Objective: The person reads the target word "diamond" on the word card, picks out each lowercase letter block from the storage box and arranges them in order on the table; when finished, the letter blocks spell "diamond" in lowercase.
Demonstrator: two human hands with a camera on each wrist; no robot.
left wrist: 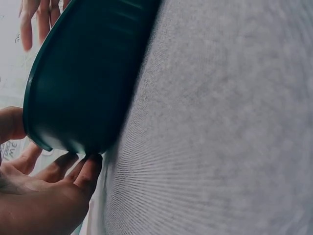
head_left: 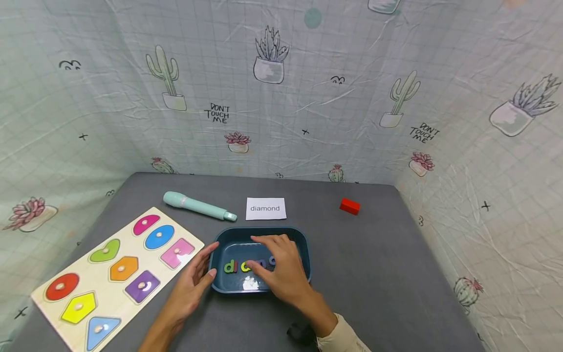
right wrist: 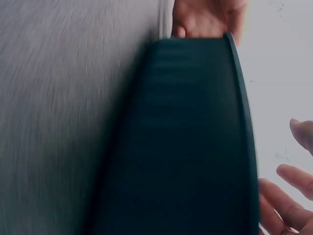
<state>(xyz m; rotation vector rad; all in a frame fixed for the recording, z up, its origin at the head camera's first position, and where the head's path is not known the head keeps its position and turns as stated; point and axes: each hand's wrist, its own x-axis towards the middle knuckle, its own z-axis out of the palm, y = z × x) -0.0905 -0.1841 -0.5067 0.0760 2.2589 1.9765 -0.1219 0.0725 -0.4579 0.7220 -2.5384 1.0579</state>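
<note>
A dark blue tray (head_left: 237, 289) lies on the table, with small coloured letters on its floor. A green "d" (head_left: 228, 266) and a red "i" (head_left: 235, 266) stand at the left, a yellow letter (head_left: 244, 267) beside them. Purple and blue letters (head_left: 271, 260) show partly under my right hand (head_left: 283, 271), which hovers over the tray, thumb and fingers spread apart, nothing visible between them. My left hand (head_left: 190, 286) rests at the tray's left end. In the left wrist view its fingertips (left wrist: 90, 169) touch the outer wall, another digit at the rim.
Behind the tray lies a white card (head_left: 266, 209) reading "diamond". A mint-green wand-like tube (head_left: 200, 206) is left of the card, and a red block (head_left: 350, 206) sits back right. At left is a wooden shape puzzle board (head_left: 101, 278). A dark object (head_left: 301, 334) is near my right wrist.
</note>
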